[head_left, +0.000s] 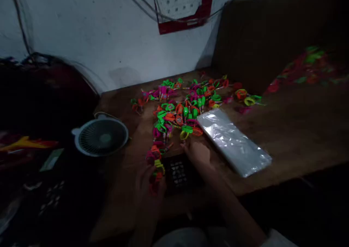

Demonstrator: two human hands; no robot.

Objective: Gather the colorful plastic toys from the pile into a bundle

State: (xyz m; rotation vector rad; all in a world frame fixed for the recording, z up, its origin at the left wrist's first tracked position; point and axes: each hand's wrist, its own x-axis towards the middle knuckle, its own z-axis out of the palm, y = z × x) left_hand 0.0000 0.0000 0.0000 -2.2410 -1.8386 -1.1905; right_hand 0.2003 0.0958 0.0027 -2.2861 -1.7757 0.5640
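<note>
At the far left the scene is dark; a red and yellow object (25,144) lies in shadow there, too dim to identify. Just right of it a small white desk fan (100,136) lies face up at the left edge of the wooden surface (300,130). Next comes the left hand (148,185), low near the front edge, its grip pinching a small bunch of plastic toys (156,167) in pink, orange and yellow; the fingers curl round the bunch, though the dim light hides how tightly. Right beside that bunch, between the two hands, sits a dark calculator (178,172) with pale keys. The right hand (197,152) lies just past its upper right corner, palm down, fingers reaching toward the near edge of the scattered toy pile (185,108); its fingertips are at a yellow ring piece (184,135), but whether the grip is pressed onto it or loose I cannot tell. The pile of green, orange and pink pieces spreads from mid-surface back toward the white wall (95,39). Just right of the right hand, touching the pile's edge, a flat stack of clear plastic bags (233,141) lies diagonally. Further right, a few stray rings (247,97) lie apart, and a dark board (261,36) stands against the wall, with more coloured pieces (305,67) blurred at the far right.
</note>
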